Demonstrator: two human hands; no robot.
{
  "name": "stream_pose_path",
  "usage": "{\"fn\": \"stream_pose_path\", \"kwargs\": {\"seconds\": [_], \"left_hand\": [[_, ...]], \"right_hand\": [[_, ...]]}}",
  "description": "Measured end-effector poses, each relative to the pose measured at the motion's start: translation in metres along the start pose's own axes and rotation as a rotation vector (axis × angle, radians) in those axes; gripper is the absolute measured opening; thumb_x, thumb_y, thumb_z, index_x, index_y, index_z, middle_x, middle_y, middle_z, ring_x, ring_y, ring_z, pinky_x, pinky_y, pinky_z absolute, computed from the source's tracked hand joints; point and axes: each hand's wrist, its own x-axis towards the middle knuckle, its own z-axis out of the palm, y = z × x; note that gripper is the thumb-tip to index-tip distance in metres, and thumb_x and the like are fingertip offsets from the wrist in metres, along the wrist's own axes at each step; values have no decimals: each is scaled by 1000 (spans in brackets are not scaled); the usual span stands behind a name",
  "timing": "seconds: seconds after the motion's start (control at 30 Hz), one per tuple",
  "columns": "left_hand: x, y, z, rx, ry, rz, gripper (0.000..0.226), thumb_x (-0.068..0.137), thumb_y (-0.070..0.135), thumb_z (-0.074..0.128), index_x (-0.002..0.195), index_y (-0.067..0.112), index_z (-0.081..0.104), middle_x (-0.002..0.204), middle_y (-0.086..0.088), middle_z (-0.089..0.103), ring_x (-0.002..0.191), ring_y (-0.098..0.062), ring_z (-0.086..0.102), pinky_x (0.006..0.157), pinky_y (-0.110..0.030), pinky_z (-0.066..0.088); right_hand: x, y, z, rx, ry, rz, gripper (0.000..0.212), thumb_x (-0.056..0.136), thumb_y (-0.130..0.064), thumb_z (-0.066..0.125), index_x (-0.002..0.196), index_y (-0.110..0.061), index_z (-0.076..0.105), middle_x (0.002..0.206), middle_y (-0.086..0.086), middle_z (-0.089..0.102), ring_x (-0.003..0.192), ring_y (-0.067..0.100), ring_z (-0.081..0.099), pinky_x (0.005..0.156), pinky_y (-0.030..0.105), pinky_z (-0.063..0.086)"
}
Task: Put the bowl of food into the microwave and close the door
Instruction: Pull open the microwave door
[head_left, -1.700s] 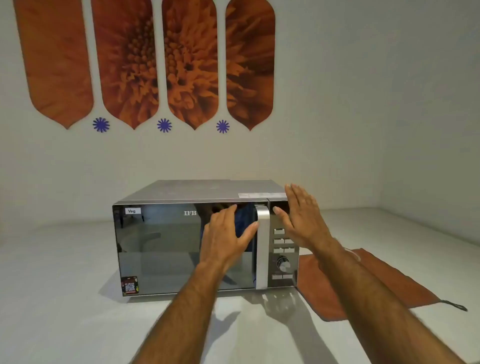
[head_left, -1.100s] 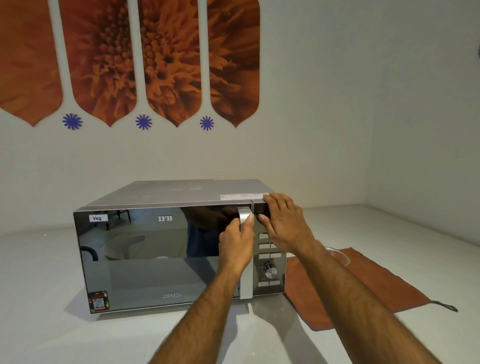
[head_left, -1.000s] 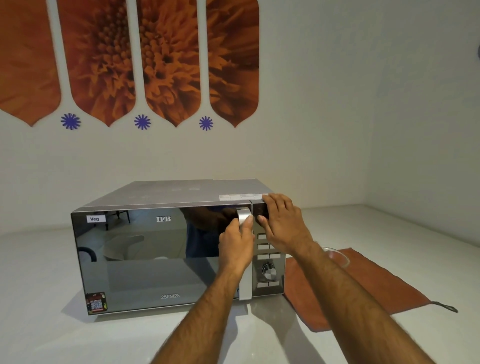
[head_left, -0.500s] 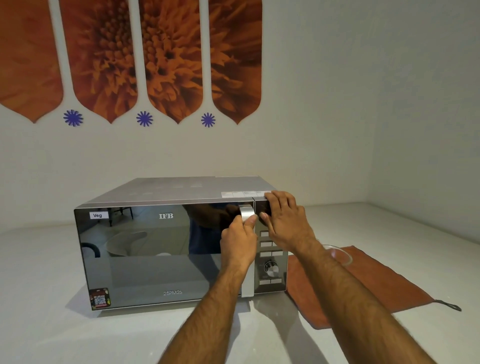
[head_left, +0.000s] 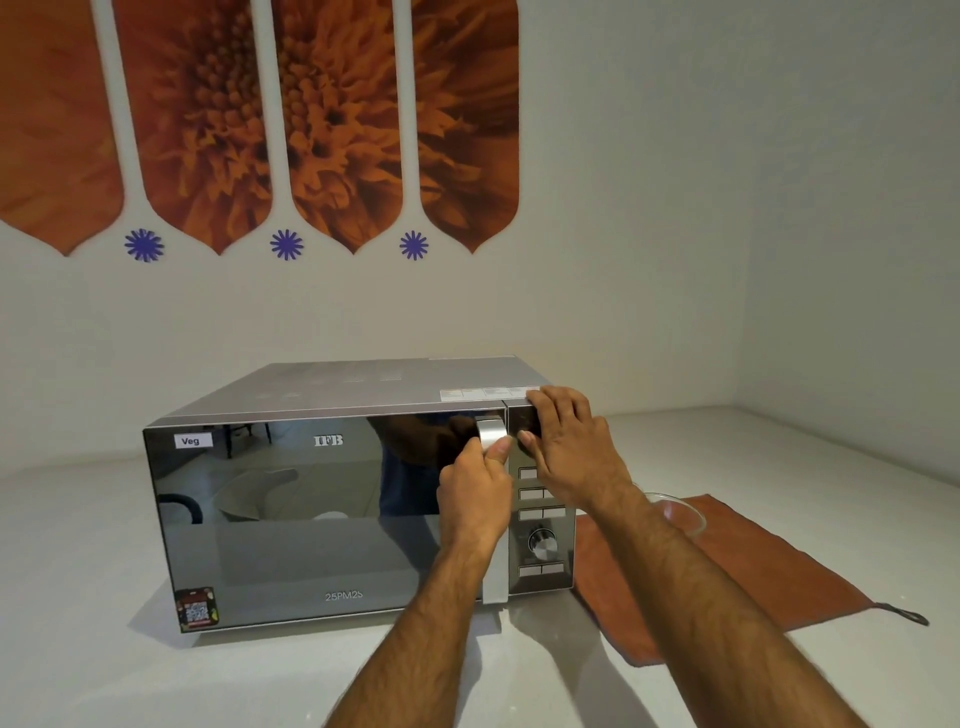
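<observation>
Microwave (head_left: 332, 499): on tabletop (head_left: 78, 571), mirrored door shut.
My left hand (head_left: 475, 491): fingers curled around handle (head_left: 492, 436), thumb on its front.
My right hand (head_left: 563, 447): fingers together, flat on control panel (head_left: 543, 540), tips at top edge.
Bowl (head_left: 680, 514): clear glass, on cloth (head_left: 737, 566) right of microwave, partly behind my right forearm; contents not discernible.

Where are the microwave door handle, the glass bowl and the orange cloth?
door handle (head_left: 491, 431), head view, upper silver part above the left hand's thumb.
glass bowl (head_left: 687, 514), head view, clear rim right of the forearm.
orange cloth (head_left: 769, 566), head view, bare middle.
</observation>
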Motion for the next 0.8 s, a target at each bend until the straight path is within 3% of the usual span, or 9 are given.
{"fn": "stream_pose_path", "kwargs": {"seconds": [0.1, 0.23, 0.4, 0.53, 0.6, 0.67, 0.73, 0.8], "left_hand": [[-5, 3, -3, 5, 4, 7, 27, 101, 36, 49, 91, 14, 61, 73, -1, 64, 72, -19, 69, 69, -36, 61], [-34, 2, -20, -83, -19, 72, 24, 100, 39, 48, 82, 28, 59, 68, -2, 68, 65, -13, 70, 56, -22, 59], [-61, 8, -48, -135, -45, 88, 31, 98, 42, 53, 80, 19, 64, 65, -4, 70, 63, -14, 71, 60, -31, 62], [-68, 17, -75, 31, 96, 278, 40, 88, 59, 55, 76, 21, 62, 65, 8, 62, 61, -8, 60, 52, -19, 47], [-64, 27, -90, 101, 272, 415, 37, 86, 56, 56, 80, 20, 59, 75, 8, 59, 69, -9, 54, 61, -23, 44], [-59, 37, -101, 175, 329, 562, 36, 86, 52, 57, 92, 17, 62, 88, 3, 61, 84, -13, 53, 74, -30, 44], [-55, 47, -108, 242, 152, 600, 49, 88, 58, 52, 111, 16, 65, 107, -1, 67, 99, -11, 54, 88, -33, 45], [-55, 53, -112, 312, -20, 551, 57, 89, 65, 46, 117, 20, 66, 113, 1, 70, 101, -5, 55, 96, -39, 48]], "right_hand": [[1, 0, 0, 4, -1, -2, 57, 99, -46, 40, 148, -19, 28, 153, 6, 32, 139, 26, 27, 100, 47, 44], [1, -1, -1, 14, 8, 3, 56, 98, -45, 41, 146, -20, 28, 151, 7, 33, 137, 26, 27, 99, 48, 43], [-1, -6, -2, 23, -7, 34, 57, 98, -47, 42, 146, -21, 26, 151, 7, 33, 136, 25, 28, 99, 50, 46], [0, -9, -8, 10, -48, 51, 61, 97, -52, 41, 146, -21, 24, 151, 8, 32, 137, 26, 28, 96, 51, 50], [0, -9, -12, 14, -70, 51, 62, 96, -54, 40, 146, -21, 24, 151, 7, 31, 138, 25, 27, 95, 51, 50], [0, -10, -17, 15, -100, 51, 64, 96, -55, 38, 147, -20, 23, 153, 7, 29, 140, 25, 24, 96, 52, 49], [0, -12, -22, 11, -138, 56, 66, 97, -56, 36, 149, -19, 21, 156, 7, 25, 142, 25, 20, 99, 54, 46], [1, -14, -27, 7, -176, 62, 67, 97, -56, 34, 151, -17, 18, 158, 7, 22, 145, 25, 17, 102, 55, 44]]}}
